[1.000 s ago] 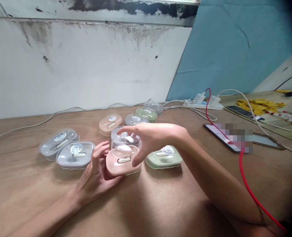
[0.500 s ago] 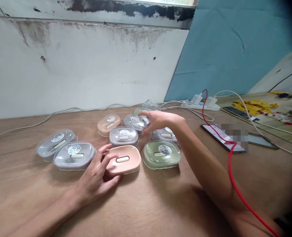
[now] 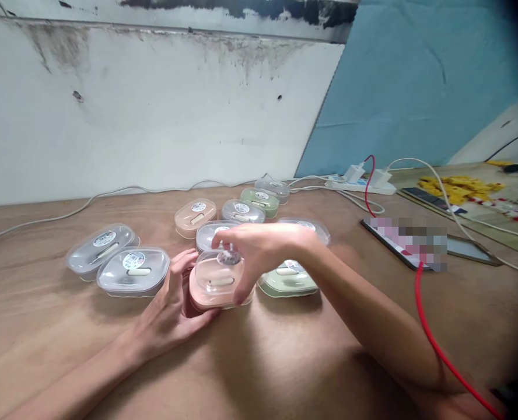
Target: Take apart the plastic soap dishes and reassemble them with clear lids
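Note:
A pink soap box (image 3: 210, 291) lies on the wooden table (image 3: 285, 361) in front of me. My left hand (image 3: 171, 306) cups its left side, with the fingers curled against the box. Reaching over from the right, my right hand (image 3: 263, 251) grips a clear lid (image 3: 217, 271) with a round sticker. The lid sits on top of the pink box, with my thumb at the front edge and my fingers at the back.
Several lidded boxes lie around: two grey ones (image 3: 132, 271) at left, a green one (image 3: 287, 281) at right, and more pink, grey and green ones (image 3: 261, 201) behind. A phone (image 3: 394, 242), a red cable (image 3: 434, 344), a power strip (image 3: 359, 186) and yellow bricks (image 3: 458, 188) are at right.
My right hand lifted a clear lid off the pink box, went back to the boxes behind, and now has a clear lid down on the pink box. My left hand stayed.

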The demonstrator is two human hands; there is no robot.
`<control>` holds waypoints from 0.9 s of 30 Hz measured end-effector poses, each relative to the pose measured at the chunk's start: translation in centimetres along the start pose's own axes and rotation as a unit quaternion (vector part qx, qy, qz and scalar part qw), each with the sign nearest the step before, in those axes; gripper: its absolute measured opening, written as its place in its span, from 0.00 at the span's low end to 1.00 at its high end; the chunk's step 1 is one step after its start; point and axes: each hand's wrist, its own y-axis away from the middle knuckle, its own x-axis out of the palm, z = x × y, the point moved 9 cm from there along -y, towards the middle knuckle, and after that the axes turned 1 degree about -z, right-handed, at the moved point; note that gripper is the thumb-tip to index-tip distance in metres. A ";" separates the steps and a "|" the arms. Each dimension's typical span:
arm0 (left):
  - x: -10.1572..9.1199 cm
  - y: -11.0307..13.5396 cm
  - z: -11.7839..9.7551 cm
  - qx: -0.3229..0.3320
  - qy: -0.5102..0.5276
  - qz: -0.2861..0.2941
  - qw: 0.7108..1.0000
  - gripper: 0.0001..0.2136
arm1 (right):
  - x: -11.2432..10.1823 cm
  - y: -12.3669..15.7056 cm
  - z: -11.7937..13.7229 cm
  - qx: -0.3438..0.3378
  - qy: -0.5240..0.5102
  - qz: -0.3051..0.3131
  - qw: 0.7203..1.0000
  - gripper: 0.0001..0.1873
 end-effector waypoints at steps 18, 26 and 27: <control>1.3 0.4 -0.5 0.025 -0.082 0.103 0.991 0.32 | -4.0 -0.2 -9.9 0.174 0.070 -0.138 0.972 0.48; 0.5 0.0 -1.7 0.072 -0.128 0.063 0.987 0.22 | -4.5 0.7 -4.1 0.067 0.080 -0.200 0.974 0.36; 0.2 0.0 -1.6 0.069 -0.126 0.044 0.989 0.20 | -3.9 0.8 -2.2 0.015 0.054 -0.181 0.982 0.33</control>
